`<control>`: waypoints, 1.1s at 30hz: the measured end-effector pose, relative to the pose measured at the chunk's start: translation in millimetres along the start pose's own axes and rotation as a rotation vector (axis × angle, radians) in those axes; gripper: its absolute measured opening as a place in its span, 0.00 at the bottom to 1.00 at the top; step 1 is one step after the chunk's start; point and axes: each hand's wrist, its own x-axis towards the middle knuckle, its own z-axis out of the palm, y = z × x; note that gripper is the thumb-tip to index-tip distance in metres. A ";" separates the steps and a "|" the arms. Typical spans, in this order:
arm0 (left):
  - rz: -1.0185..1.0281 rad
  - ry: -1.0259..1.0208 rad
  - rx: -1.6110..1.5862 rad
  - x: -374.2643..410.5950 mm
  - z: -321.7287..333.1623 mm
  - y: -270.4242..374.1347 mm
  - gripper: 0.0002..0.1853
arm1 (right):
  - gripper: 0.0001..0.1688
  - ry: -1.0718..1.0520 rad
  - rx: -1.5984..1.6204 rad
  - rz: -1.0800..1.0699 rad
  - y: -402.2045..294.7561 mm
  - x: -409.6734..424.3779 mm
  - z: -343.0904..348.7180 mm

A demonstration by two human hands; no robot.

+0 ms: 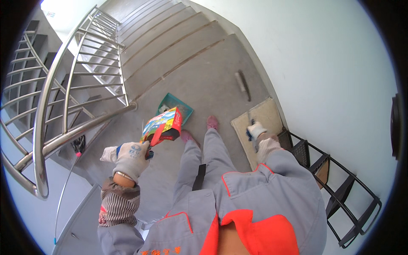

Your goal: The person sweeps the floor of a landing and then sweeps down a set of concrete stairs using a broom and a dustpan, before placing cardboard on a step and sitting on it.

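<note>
My left hand point(132, 156), in a whitish work glove, grips a colourful printed bag with a red strap point(162, 126) and some pale material. The bag partly hides a teal dustpan point(184, 110) with bits of debris in it on the grey floor. My right hand point(256, 130), gloved too, is closed around the handle of a broom; the dark bristle head point(243, 85), slightly blurred, is beyond the hand, near the wall. Beneath the right hand lies a beige flat mat or board point(269, 114).
Concrete stairs point(178, 35) lie ahead, with a stainless steel railing point(57, 73) at left. A black metal rack point(338, 191) stands against the right wall. A dark mop-like head point(78, 145) on a thin pole is by the railing. My feet in pink shoes point(212, 122) are between dustpan and mat.
</note>
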 end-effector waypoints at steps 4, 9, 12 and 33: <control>0.044 -0.059 -0.016 19.0 -8.0 17.2 0.13 | 0.35 -0.124 -0.279 -0.154 31.7 -35.0 69.4; 0.057 -0.105 0.032 27.1 -3.8 22.1 0.14 | 0.30 -0.342 -0.305 -0.186 -4.0 -115.7 127.0; 0.061 -0.077 0.031 22.2 -2.3 17.8 0.14 | 0.28 -0.515 -0.292 -0.218 -14.2 -136.9 128.2; -0.086 0.013 -0.082 -94.5 95.4 -80.5 0.08 | 0.33 -0.168 -0.749 -0.491 -4.3 -110.4 164.4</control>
